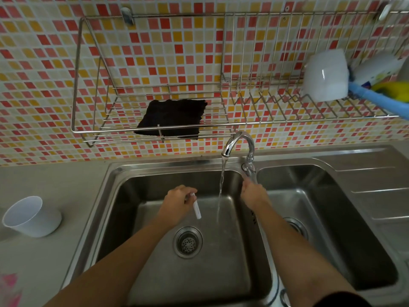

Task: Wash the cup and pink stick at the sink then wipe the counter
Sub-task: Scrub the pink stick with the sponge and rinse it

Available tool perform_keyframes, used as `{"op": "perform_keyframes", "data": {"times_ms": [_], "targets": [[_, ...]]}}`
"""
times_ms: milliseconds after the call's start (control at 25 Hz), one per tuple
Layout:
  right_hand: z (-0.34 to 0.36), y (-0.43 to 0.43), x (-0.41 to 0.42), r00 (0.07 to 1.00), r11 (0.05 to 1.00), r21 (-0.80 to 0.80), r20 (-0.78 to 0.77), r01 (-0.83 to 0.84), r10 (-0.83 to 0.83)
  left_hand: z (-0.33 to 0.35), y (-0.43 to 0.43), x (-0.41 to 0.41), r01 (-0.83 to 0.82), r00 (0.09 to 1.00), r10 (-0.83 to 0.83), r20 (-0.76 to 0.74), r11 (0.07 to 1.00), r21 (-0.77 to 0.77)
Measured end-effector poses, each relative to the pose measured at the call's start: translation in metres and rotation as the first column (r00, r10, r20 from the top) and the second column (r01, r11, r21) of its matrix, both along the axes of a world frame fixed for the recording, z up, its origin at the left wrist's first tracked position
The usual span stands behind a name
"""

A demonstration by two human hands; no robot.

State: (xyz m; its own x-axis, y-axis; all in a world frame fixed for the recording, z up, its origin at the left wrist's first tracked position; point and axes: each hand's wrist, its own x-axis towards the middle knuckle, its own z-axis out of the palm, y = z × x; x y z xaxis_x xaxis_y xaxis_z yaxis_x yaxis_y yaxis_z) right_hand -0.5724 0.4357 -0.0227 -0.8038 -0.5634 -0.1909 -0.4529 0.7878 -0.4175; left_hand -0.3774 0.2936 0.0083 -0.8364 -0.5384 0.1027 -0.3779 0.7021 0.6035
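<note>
Over the left basin of the steel sink (115,173), my left hand (177,199) grips a short pale stick (197,209) that points down, just left of the running water. My right hand (253,192) is closed on the tap's lever (249,171) at the base of the chrome tap (239,142). A thin stream (221,187) falls from the spout into the left basin. A white cup (31,216) stands upright on the grey counter (55,185) left of the sink, away from both hands.
A wire rack (155,127) on the tiled wall holds a black cloth (172,117). At the rack's right end rest an upturned white mug (325,76), a bottle and a blue-and-yellow brush (376,94). Something pink (11,289) shows at the lower left edge.
</note>
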Motion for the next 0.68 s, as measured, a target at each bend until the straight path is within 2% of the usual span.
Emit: {"op": "perform_keyframes", "data": {"times_ms": [200,280,400,480,560,680], "targets": [[0.014,0.000,-0.027,0.986,0.988,0.144,-0.150,-0.047,0.069,0.000,-0.008,0.005,-0.001,1.000,0.001,0.015,1.000,-0.007],[0.015,0.005,-0.030,0.984,0.982,0.177,-0.154,-0.059,0.087,0.002,-0.010,0.010,-0.008,1.000,0.008,0.004,1.000,-0.016],[0.012,0.008,-0.019,0.985,0.996,0.079,-0.162,-0.039,0.051,-0.001,-0.011,0.017,-0.037,0.999,0.037,-0.007,0.999,-0.003],[0.004,0.005,0.006,0.980,0.994,0.011,-0.164,-0.109,0.109,-0.005,-0.009,0.018,-0.031,0.998,0.032,0.048,0.999,-0.007],[-0.008,-0.001,0.036,0.983,0.989,0.012,-0.110,-0.144,0.145,-0.005,-0.004,0.020,-0.009,0.992,0.010,0.125,1.000,-0.010],[-0.008,-0.007,0.075,0.996,0.996,-0.009,-0.007,-0.085,0.085,0.002,0.006,0.029,0.015,0.985,-0.005,0.174,0.998,-0.057]]}}
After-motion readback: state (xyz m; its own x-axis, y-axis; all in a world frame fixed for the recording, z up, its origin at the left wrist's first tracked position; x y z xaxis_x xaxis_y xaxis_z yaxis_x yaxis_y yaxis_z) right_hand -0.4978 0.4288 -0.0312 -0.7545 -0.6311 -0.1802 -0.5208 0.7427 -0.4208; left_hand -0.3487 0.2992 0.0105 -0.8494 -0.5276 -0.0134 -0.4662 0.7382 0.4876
